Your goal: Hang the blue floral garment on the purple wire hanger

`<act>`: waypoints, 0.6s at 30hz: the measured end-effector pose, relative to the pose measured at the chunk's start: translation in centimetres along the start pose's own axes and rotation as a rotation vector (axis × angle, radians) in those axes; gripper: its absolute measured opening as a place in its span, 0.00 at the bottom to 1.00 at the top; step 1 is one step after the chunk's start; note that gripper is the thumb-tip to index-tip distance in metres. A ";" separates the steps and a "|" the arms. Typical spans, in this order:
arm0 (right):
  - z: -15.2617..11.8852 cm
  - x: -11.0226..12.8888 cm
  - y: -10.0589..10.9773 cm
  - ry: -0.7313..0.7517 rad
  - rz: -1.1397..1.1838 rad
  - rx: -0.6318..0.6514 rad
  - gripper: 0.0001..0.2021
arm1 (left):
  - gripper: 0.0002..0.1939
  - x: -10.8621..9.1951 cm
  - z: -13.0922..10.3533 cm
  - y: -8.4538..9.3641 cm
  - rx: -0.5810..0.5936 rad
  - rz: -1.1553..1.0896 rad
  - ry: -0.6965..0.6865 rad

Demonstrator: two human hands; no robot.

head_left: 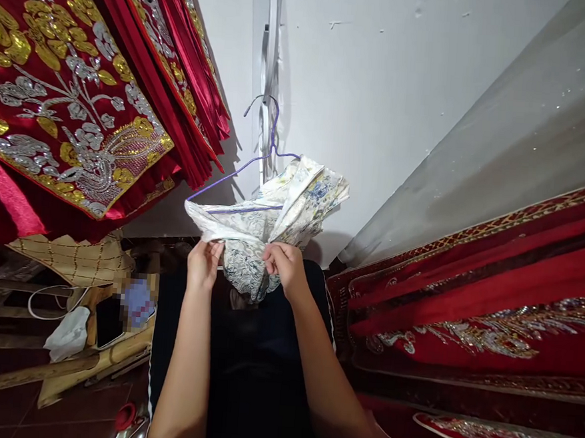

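Clothing room — embroidered garments (red)

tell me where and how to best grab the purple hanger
Probably by the neck of the purple hanger, just under the hook, coming from the front. The wire is bare there, the wall lies behind it, and the shoulders spread just below, which should resist slipping. The patterned garment covers much of the right shoulder.

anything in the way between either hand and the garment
Nothing visible. The left hand and right hand both grip the garment directly. The hanger shows above both hands, not between them and the cloth.
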State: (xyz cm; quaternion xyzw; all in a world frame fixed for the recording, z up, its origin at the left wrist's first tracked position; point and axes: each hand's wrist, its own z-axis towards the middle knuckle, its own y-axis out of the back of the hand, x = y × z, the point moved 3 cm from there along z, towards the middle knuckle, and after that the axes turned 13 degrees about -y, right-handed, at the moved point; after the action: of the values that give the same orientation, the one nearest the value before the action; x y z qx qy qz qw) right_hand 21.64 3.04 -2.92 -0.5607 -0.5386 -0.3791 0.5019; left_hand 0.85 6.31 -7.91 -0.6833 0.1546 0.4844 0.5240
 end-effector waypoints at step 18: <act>1.3 -2.0 2.0 0.122 0.109 -0.163 0.19 | 0.13 -4.1 -7.7 -8.8 0.694 0.344 -0.308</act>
State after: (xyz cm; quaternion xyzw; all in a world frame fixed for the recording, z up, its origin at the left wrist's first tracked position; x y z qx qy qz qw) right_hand 23.23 3.98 -5.47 -0.6039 -0.4433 -0.4271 0.5064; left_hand 9.05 2.03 0.35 -0.3500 0.3403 0.5806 0.6516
